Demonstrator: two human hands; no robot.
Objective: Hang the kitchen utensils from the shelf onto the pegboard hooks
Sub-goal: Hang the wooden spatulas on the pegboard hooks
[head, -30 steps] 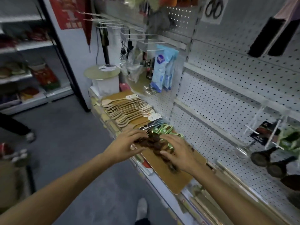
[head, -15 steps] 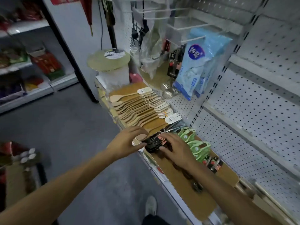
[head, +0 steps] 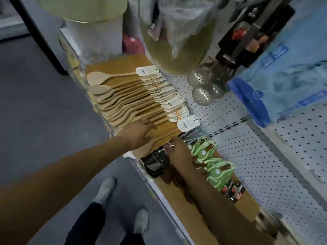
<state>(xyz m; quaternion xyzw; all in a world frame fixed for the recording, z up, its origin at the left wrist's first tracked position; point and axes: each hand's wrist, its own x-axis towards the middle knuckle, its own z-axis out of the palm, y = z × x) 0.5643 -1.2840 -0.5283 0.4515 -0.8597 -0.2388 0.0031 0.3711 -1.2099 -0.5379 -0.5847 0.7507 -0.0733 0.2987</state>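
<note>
Since 0.5 s ago: view tipped down; left hand [head: 137, 136] moved from the dark utensils [head: 156, 162] onto the spoons [head: 127, 103]. Left fingers [head: 149, 123] straight, slightly spread, tips resting on the nearest spoon handles; nothing gripped. Right fingers [head: 170, 145] curled, pinching a small pale item at the far end of the dark utensils; item too blurred to identify. Right hand [head: 178, 151] and forearm cover part of that pile.

Spoons lie fanned on the wooden shelf [head: 177, 200], each with a white tag [head: 188, 123]; tag print unreadable. Green packs [head: 212, 167] lie just right of the right hand, logo illegible. Pegboard [head: 256, 156] behind shelf. Metal strainers [head: 203, 89] hang there; blue pack [head: 286, 82] and black cards [head: 247, 32] above, cut off, writing smeared by motion.
</note>
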